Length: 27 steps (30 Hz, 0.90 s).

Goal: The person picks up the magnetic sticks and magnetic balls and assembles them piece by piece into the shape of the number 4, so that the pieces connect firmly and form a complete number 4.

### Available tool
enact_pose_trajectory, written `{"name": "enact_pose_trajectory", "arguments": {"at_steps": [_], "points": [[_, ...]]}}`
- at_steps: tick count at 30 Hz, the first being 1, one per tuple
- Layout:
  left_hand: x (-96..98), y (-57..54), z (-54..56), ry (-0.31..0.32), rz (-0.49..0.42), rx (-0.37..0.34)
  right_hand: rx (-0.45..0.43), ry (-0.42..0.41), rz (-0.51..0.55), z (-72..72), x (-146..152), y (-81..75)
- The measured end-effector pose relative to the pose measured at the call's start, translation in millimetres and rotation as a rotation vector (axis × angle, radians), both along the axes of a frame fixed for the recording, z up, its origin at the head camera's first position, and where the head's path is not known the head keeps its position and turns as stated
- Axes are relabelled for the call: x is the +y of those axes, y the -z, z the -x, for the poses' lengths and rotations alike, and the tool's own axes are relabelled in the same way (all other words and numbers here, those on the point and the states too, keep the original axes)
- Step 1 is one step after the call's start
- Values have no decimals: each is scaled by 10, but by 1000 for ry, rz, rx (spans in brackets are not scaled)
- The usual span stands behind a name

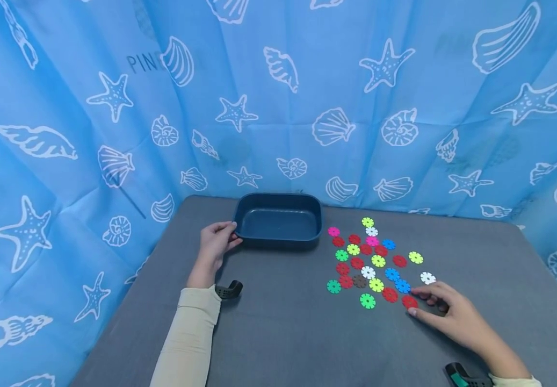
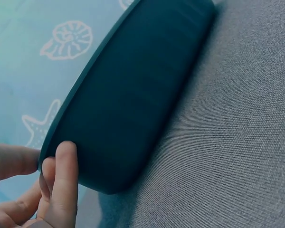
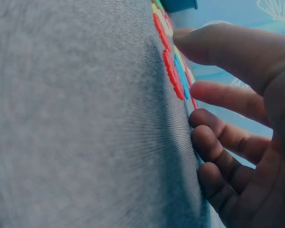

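Note:
At the left end of a dark blue rectangular plastic tub (image 1: pixel 278 243), my left hand (image 1: pixel 215 247) pinches the rim. In the left wrist view, the thumb lies inside the wall and the fingers (image 2: pixel 66 166) press its outer side. My right hand (image 1: pixel 452 314) hovers low at the right edge of a scatter of flat notched plastic discs. Its thumb and index finger are spread on either side of a red disc (image 1: pixel 410 302), near a blue disc (image 1: pixel 402 286). The right wrist view shows a gap between thumb and fingers, with the red disc (image 3: pixel 173 73) lying on the cloth beyond.
Several more discs in yellow, green, pink, white, red, blue and brown lie loose on the grey cloth-covered table (image 1: pixel 283 322), right of the tub. A white disc (image 1: pixel 428 278) sits just beyond the right hand. A blue shell-patterned curtain (image 1: pixel 278 107) hangs behind the table.

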State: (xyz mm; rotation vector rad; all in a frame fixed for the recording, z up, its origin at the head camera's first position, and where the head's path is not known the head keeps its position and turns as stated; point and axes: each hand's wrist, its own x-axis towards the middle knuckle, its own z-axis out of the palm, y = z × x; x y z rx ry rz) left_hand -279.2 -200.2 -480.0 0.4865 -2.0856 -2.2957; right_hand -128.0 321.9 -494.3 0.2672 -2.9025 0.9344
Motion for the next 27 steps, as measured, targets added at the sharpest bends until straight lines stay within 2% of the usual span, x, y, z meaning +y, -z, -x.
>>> {"name": "enact_pose_trajectory", "arguments": {"at_steps": [12,27], "points": [[-12,23,-3,-20,-54,11,2,-4,-3,17,12,26],[-11,17,-9,-8,-51,0,-4,-7,-22,30,5,50]]}}
